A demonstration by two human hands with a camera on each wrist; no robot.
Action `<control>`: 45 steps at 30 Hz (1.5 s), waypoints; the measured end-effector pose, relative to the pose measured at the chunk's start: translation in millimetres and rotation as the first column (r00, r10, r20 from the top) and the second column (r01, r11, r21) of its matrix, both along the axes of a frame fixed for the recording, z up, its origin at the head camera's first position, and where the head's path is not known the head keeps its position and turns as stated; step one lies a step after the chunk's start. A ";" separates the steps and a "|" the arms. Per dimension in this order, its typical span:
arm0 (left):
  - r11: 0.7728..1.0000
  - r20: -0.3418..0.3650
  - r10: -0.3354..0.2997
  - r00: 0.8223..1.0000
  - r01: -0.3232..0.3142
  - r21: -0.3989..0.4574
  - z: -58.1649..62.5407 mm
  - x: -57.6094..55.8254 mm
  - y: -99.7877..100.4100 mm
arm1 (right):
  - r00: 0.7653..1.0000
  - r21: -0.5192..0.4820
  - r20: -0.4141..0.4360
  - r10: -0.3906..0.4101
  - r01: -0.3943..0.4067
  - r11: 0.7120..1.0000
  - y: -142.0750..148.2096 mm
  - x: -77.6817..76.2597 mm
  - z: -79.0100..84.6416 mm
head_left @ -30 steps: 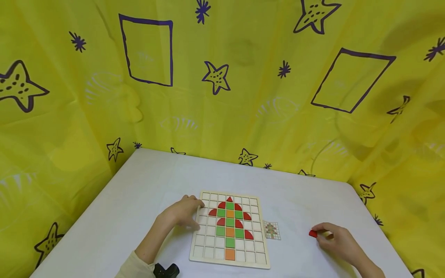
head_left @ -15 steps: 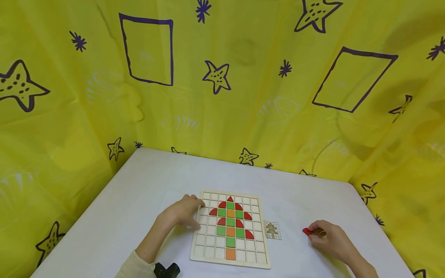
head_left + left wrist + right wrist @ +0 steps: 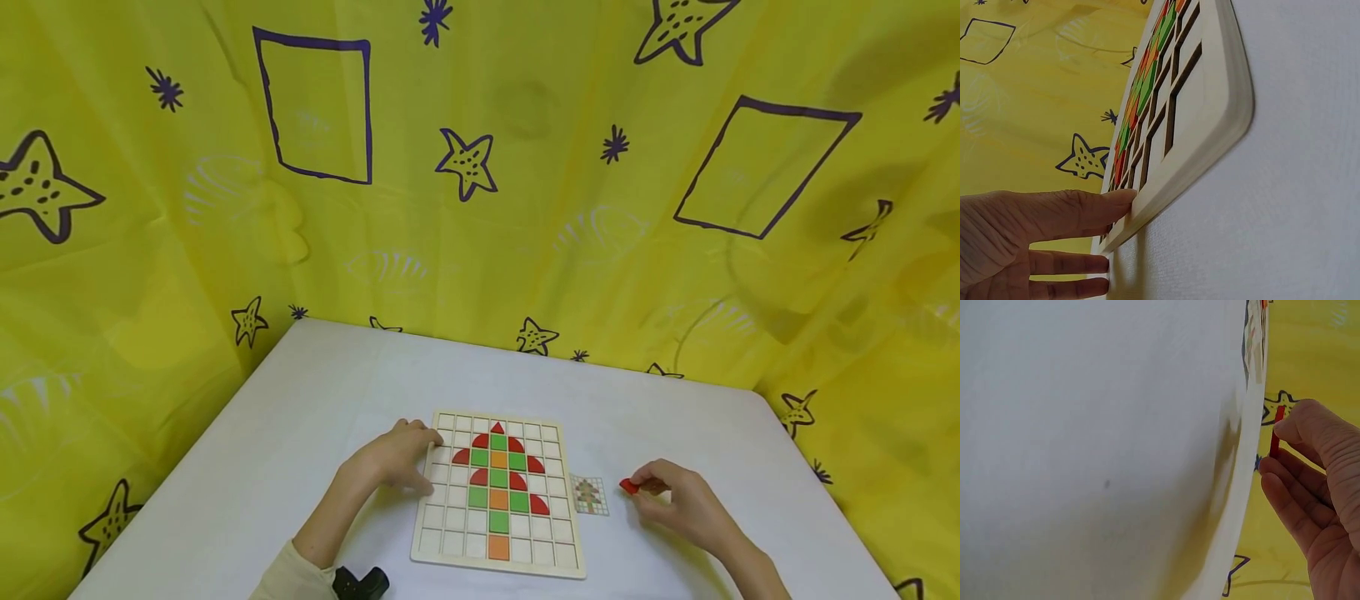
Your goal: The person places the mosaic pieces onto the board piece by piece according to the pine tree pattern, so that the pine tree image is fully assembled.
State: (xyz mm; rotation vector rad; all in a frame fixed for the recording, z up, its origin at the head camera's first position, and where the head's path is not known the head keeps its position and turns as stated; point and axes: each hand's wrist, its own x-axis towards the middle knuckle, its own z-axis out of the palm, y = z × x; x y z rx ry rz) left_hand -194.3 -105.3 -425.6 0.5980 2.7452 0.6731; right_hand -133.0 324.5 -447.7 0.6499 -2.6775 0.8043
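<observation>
A wooden grid board [image 3: 498,565] lies on the table, its squares partly filled with red, green and orange tiles in a tree shape. My left hand [image 3: 393,458] rests at the board's left edge, fingers spread; in the left wrist view the thumb [image 3: 1121,197] touches the rim. To the right of the board, my right hand [image 3: 682,504] pinches a red tile [image 3: 628,486] with a rounded side between thumb and fingers. The right wrist view shows that red tile [image 3: 1276,434] edge-on, held above the table.
A small pattern card [image 3: 590,497] with a printed tree lies against the board's right side. The white table [image 3: 360,367] is enclosed by a yellow curtain [image 3: 405,225] with star drawings. A black device [image 3: 360,583] sits by my left wrist.
My right hand has moved left and a little away from me, carrying the red tile closer to the card and board. The left hand has stayed at the board's edge.
</observation>
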 end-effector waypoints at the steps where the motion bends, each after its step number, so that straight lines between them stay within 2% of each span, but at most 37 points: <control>1: 1.000 -0.001 -0.001 1.000 0.001 0.001 0.2 0.1 -0.1 | 1.000 0.001 -0.004 0.010 -0.010 1.000 -3.6 -0.6 1.1; 10: 1.000 -0.004 -0.008 1.000 0.008 -0.002 1.3 0.3 0.0 | 0.993 0.007 -0.034 0.111 -0.111 0.994 -34.5 -3.4 6.7; 28: 1.000 -0.012 -0.009 1.000 0.009 -0.022 -0.4 -1.5 1.0 | 0.974 -0.011 -0.033 0.225 -0.226 0.974 -78.4 -9.8 6.3; 34: 1.000 -0.016 -0.009 1.000 0.009 -0.020 -0.9 -1.7 0.2 | 0.971 -0.014 0.030 0.236 -0.236 0.972 -92.5 -10.7 9.6; 45: 1.000 -0.014 -0.018 1.000 0.018 0.015 -1.2 -2.0 -0.4 | 0.953 -0.015 0.090 0.288 -0.288 0.958 -116.5 -15.5 11.3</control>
